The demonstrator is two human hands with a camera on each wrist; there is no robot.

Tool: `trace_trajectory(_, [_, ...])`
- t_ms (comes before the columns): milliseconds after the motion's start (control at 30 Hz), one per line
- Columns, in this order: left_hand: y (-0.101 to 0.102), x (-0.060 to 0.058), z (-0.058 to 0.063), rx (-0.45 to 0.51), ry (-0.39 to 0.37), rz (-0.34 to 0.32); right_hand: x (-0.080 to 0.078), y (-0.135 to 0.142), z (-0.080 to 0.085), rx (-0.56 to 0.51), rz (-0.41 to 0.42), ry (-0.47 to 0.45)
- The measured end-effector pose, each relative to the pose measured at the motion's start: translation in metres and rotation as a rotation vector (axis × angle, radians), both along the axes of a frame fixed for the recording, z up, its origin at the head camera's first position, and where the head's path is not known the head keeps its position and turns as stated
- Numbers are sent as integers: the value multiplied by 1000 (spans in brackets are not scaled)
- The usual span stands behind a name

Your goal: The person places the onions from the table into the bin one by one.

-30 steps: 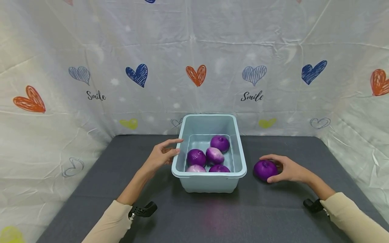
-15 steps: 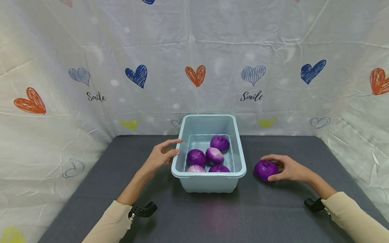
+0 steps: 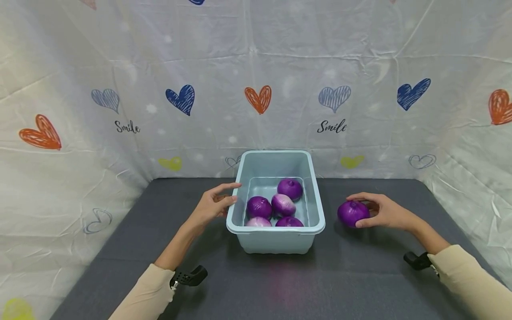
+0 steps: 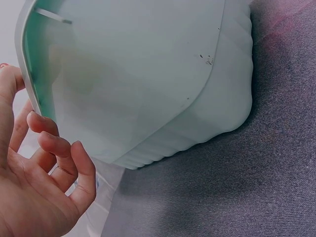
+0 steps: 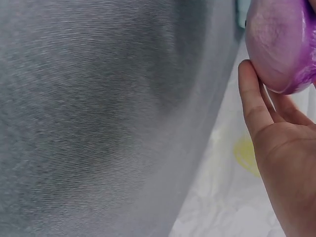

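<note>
My right hand (image 3: 390, 214) grips a purple onion (image 3: 351, 214) between thumb and fingers, raised a little above the table, to the right of a pale blue plastic bin (image 3: 276, 242). The right wrist view shows this onion's pale, shiny side, with my fingertips under its edge. My left hand (image 3: 210, 205) rests its thumb and index fingertip on the bin's left rim. In the left wrist view its other fingers (image 4: 81, 173) hang loosely bent outside the bin wall. Several purple onions (image 3: 290, 189) lie inside, some paler, such as the middle one (image 3: 283, 205).
A dark grey cloth covers the table (image 3: 280, 289). The bin stands near its back edge. Behind and at both sides hangs a white curtain (image 3: 224, 58) printed with hearts. Each wrist wears a black camera strap.
My right hand has lifted the onion off the table, up and slightly right. The left hand, the bin and the onions in it have not moved.
</note>
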State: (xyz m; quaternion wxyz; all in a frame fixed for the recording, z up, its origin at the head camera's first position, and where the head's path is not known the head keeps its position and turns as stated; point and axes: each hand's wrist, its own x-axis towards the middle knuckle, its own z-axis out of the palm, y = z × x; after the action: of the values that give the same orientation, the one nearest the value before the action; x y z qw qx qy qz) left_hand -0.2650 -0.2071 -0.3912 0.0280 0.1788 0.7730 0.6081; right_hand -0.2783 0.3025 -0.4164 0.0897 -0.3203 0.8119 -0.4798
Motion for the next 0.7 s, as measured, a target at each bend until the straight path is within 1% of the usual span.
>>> trace_trajectory(167, [0, 0, -1, -3, 2, 9, -2, 1, 6, -18, -32, 28])
trace_trajectory(333, [0, 1, 0, -1, 0, 15, -4, 2, 14, -45, -95, 51])
trace_trajectory(467, [0, 1, 0, 6, -1, 5, -6, 2, 21, -51, -145, 71])
trace_trajectory(700, [0, -1, 0, 4, -5, 10, -15, -2, 29, -96, -167, 73])
